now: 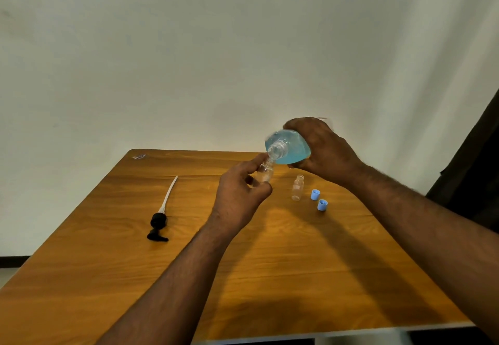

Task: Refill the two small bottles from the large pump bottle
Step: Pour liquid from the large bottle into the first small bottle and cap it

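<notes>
Tipped large bottle point(290, 149) (blue liquid) meets clear small bottle point(266, 172).

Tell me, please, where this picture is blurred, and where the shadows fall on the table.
Head view: the large bottle in the right hand is smeared by motion blur around its neck; the small bottle in the left hand is soft too. Both arms cast broad shadows on the table, lying towards its right side. The wide lens bends the table edges.
</notes>
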